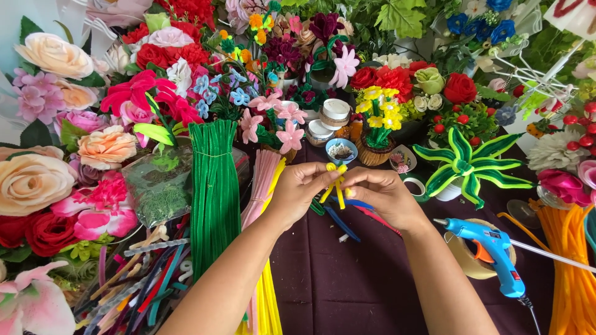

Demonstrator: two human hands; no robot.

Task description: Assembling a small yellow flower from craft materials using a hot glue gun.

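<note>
**A:** What have the hands got, mid-frame over the bench (pixel 372 291)?

**B:** The left hand (pixel 300 189) and right hand (pixel 380 193) meet, both closed on a yellow pipe cleaner (pixel 337 185). Fingertips pinch its looped top; two loose ends hang below, above the dark cloth.

**A:** How is that twist best handled?

**B:** My judgement: pinch close to the loop, one hand steady, the other turning, so the wire bends tightly and the fuzz stays unflattened.

**A:** And just under them?

**B:** Blue and red stems (pixel 347 214) lie on the cloth. To the left, a green bundle (pixel 214 186) stands beside a pink bundle (pixel 261 186), with a yellow bundle (pixel 268 304) below.

**A:** Farther out?

**B:** A blue glue gun (pixel 493 251) rests at right on a tape roll (pixel 465 260), near orange stems (pixel 574 273). A green-and-yellow star plant (pixel 469 164) sits beyond, and artificial flowers (pixel 56 174) crowd the back and left.
</note>
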